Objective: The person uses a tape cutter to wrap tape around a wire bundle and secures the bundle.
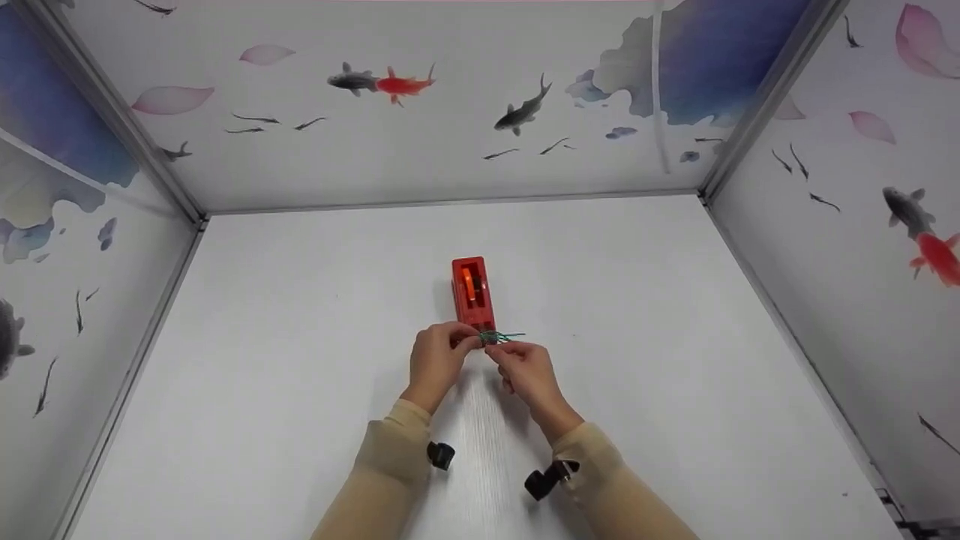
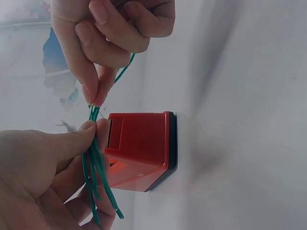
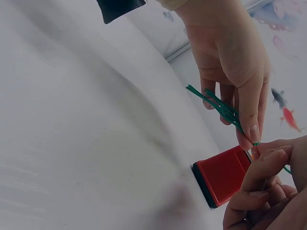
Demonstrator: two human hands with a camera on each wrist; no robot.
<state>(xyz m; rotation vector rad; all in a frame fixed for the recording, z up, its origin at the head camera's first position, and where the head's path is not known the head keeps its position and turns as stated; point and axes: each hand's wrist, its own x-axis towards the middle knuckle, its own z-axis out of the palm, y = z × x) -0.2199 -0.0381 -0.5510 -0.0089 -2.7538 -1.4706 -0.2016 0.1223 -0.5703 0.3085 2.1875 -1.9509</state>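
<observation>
Between both hands is a small bundle of thin green wires [image 2: 110, 194], which look like coated wire or twist ties. My left hand [image 1: 435, 364] pinches the bundle between thumb and forefinger, and several loose ends stick out past its fingers. Close beside it, my right hand [image 1: 531, 375] pinches the same bundle with its fingertips, its other fingers curled. A longer green strand passes behind the right hand in the left wrist view. Just beyond the hands a red tape dispenser [image 1: 462, 311] with an orange roll stands on the table, its near end partly hidden by the fingers.
The white table [image 1: 300, 315] is enclosed by a back wall [image 1: 450, 165] and side walls printed with fish and petals. Metal edging runs along their joins. A small black camera [image 1: 441, 455] sits on the left wrist, another [image 1: 541, 484] on the right.
</observation>
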